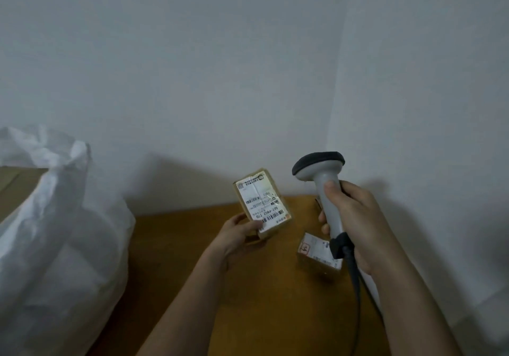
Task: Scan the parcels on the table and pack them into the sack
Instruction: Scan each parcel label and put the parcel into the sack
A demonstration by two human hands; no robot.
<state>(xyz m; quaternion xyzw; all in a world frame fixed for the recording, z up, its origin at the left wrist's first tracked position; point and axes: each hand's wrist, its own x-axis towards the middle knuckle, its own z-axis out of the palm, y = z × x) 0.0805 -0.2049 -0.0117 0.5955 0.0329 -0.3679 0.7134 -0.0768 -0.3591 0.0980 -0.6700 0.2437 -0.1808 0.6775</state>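
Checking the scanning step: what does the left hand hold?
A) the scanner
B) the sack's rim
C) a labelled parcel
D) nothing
C: the left hand grips a labelled parcel raised off the table, while the right hand holds the scanner.

The bare table (192, 245) between the sack (60, 231) and the left hand (237, 234) lies open for a hand to pass. The sack bulges over the table's left edge and walls that side. The wall (248, 80) closes the far edge. On the right, a parcel (319, 256) lying on the table, the scanner (327, 196) and its hanging cable (356, 295) crowd the way.
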